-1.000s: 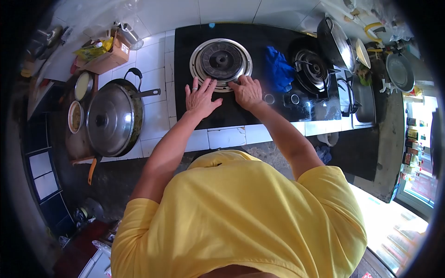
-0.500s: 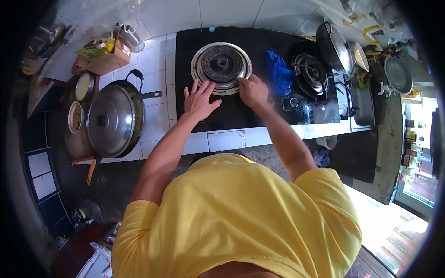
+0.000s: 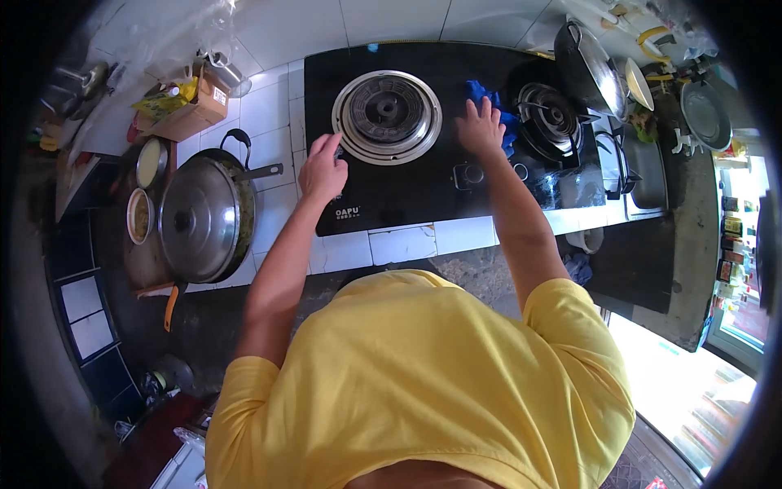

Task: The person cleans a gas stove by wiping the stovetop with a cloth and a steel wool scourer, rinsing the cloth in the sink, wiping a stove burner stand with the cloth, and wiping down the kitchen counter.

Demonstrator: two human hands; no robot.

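My left hand is at the left edge of the black gas hob, beside the burner ring. Its fingers are loosely bent and apart from the thumb, with nothing visible in them. Just to its right, the silver burner ring surrounds a dark round burner head. My right hand reaches onto a crumpled blue cloth, fingers spread; it partly covers the cloth. Near that wrist are two hob knobs. The hob has white lettering at its front left.
A large lidded pan stands on the left, with two bowls beyond it. A cardboard box sits behind. At right are a second burner, a wok leaning on the wall, and a sink.
My left hand has left the burner ring's front and moved to the hob's left edge. My right hand has let go of the ring's edge and moved right to the blue cloth, fingers spreading.
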